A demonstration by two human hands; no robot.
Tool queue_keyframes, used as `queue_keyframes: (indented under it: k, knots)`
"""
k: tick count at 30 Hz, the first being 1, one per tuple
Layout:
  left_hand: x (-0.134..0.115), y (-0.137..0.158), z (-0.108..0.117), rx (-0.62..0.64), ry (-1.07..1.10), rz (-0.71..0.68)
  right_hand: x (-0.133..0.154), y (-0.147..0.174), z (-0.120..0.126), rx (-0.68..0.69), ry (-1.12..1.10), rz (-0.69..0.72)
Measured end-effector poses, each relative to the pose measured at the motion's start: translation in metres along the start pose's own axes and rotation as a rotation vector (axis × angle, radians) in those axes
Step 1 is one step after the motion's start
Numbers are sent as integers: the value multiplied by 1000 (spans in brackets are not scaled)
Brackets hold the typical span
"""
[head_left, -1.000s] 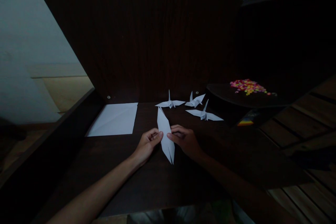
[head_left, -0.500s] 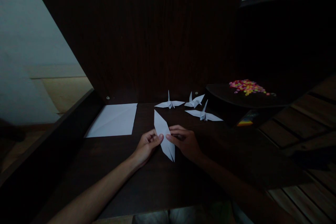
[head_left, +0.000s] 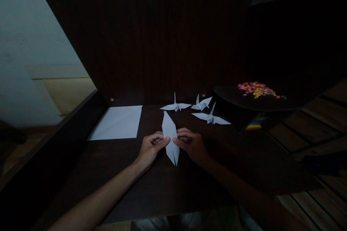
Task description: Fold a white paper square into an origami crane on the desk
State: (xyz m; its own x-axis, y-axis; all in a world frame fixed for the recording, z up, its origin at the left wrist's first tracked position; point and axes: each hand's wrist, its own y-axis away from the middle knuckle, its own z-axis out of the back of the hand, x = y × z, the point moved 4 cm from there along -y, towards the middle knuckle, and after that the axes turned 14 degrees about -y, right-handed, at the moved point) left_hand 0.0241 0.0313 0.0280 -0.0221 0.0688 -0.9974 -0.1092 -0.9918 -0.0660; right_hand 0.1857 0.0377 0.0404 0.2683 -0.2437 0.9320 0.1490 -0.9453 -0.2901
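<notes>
Between my two hands is a folded white paper, a long diamond shape with a slit running up from its near tip. My left hand pinches its left edge, thumb on top and fingers curled behind. On the right edge, my right hand grips it the same way. Just beyond lie three folded paper cranes: one crane straight ahead, a second crane to its right, and a third crane closer to me with wings spread.
A flat white paper sheet with a faint diagonal crease lies at the left on the dark wooden table. Small colourful pieces are heaped on a dark shelf at the right. A raised board borders the left side.
The folded paper has turned slightly in my hands, so its far tip points more straight ahead and its near tip has swung left. Both hands keep their hold.
</notes>
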Motion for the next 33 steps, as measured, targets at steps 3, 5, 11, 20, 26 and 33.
queue_keyframes:
  k: [3, 5, 11, 20, 26, 33]
  knots:
    - [-4, 1, -1, -10, 0, 20, -1, 0, 0, -16, -30, -13]
    - [-6, 2, -2, -18, 16, 34, -2, 0, 0, -20, -42, -11]
    - [-9, 2, -4, 4, 47, 37, -5, 1, 1, -14, -44, 3]
    - [-5, 1, 0, -27, 0, 69, 1, 3, 0, -46, 110, 48]
    - [-2, -1, -5, 139, 130, 97, 2, 4, 0, -43, 136, 52]
    - [-3, 0, -5, 212, 151, 122, 3, 4, -2, -28, 80, 22]
